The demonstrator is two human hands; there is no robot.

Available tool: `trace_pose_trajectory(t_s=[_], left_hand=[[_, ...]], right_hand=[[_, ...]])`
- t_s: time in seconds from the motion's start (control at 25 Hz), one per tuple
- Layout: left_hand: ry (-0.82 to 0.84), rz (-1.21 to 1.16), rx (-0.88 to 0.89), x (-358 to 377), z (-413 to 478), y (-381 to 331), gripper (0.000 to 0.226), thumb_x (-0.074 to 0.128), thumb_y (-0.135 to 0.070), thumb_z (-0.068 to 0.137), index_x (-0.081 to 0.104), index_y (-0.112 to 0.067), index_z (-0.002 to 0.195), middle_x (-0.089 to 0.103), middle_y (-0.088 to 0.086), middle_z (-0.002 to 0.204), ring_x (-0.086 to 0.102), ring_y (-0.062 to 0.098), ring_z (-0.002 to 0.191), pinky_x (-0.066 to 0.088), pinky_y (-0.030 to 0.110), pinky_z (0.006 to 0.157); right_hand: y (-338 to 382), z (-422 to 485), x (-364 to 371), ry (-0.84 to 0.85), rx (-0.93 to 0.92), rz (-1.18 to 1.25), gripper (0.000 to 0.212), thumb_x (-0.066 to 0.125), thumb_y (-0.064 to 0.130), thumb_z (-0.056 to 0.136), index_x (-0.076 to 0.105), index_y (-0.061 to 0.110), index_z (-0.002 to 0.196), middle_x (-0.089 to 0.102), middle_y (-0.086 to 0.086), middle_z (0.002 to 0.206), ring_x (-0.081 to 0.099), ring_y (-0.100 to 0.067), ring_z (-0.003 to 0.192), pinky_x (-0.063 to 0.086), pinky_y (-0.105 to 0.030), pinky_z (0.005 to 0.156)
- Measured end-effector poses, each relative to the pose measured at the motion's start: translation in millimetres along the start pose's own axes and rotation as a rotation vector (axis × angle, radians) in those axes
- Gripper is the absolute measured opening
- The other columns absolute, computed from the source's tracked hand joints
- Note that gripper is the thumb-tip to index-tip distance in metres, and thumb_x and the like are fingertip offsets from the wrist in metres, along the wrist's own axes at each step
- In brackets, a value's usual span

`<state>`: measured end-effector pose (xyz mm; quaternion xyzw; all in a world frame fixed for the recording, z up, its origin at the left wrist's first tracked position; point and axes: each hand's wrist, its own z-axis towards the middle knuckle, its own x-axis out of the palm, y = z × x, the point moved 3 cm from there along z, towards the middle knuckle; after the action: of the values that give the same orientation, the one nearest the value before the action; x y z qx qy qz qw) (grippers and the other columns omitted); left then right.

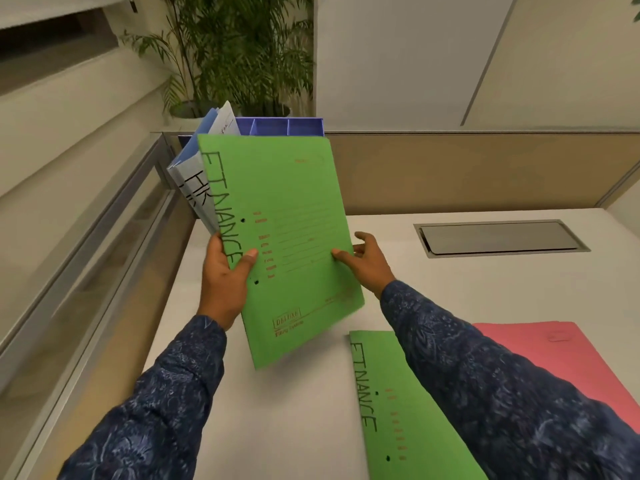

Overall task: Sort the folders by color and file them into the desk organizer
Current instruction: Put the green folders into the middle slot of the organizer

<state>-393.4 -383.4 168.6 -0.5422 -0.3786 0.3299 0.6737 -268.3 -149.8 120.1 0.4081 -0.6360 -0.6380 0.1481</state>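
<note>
Right, notes from the remote station, all placed against the desk organizer (298, 128), the blue divided rack at the far edge of the desk (277, 427).

- Held green folder (287, 209), marked FINANCE: raised off the desk, tilted, directly in front of the organizer, its top edge overlapping the rack's front. Not in a slot.
- Left hand (223, 275): grips the folder's left edge, thumb curled onto the front face, fingers wrapped behind.
- Right hand (367, 263): thumb tip lies on the front face near the right edge, fingers fanned loosely past that edge. Reads to me as steadying, not a real grip.
- HR folders (195, 183), pale blue-grey: standing at the organizer's left end, leaning left. I count more than one but cannot tell how many. The held folder hides how they sit.
- Compartments towards the organizer's right end look empty from here.
- Second green folder (391, 393), also FINANCE: flat on the desk, well short of the organizer on my side, partly under the right sleeve.
- Pink folder (554, 351): flat on the desk, further right, just beside the second green one.

Progress, my judgement: the blue-grey set is filed. The greens are in hand, one about to go in and one waiting. Pink is untouched. Roughly a third done, with three folders left to file that I can see.
</note>
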Motion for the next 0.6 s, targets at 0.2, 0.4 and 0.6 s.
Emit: trace_pose_trajectory(t_s=[0.2, 0.4, 0.6], left_hand=[[-0.13, 0.078, 0.228, 9, 40, -28, 0.044, 0.055, -0.003, 0.096, 0.04, -0.011, 0.137, 0.059, 0.006, 0.132, 0.06, 0.019, 0.121, 0.05, 0.048, 0.102], [-0.245, 0.146, 0.388, 31, 76, -39, 0.046, 0.053, -0.004, 0.095, 0.036, -0.001, 0.137, 0.056, 0.01, 0.132, 0.06, 0.008, 0.118, 0.052, 0.029, 0.099], [-0.332, 0.179, 0.497, 55, 98, -34, 0.044, 0.051, -0.001, 0.095, 0.034, -0.002, 0.136, 0.054, -0.007, 0.122, 0.056, -0.012, 0.11, 0.047, 0.008, 0.09]], right_hand=[[16, 17, 26, -0.087, -0.226, -0.168, 0.075, 0.075, 0.037, 0.084, 0.038, 0.009, 0.142, 0.044, -0.009, 0.141, 0.043, -0.022, 0.129, 0.038, -0.04, 0.109], [5, 21, 53, 0.058, -0.29, -0.172, 0.068, 0.07, 0.043, 0.088, 0.04, 0.016, 0.143, 0.044, -0.002, 0.147, 0.042, -0.014, 0.132, 0.036, -0.035, 0.112], [4, 36, 76, 0.221, -0.298, -0.21, 0.083, 0.068, 0.058, 0.082, 0.033, 0.024, 0.15, 0.037, 0.004, 0.155, 0.036, -0.01, 0.139, 0.033, -0.034, 0.114]])
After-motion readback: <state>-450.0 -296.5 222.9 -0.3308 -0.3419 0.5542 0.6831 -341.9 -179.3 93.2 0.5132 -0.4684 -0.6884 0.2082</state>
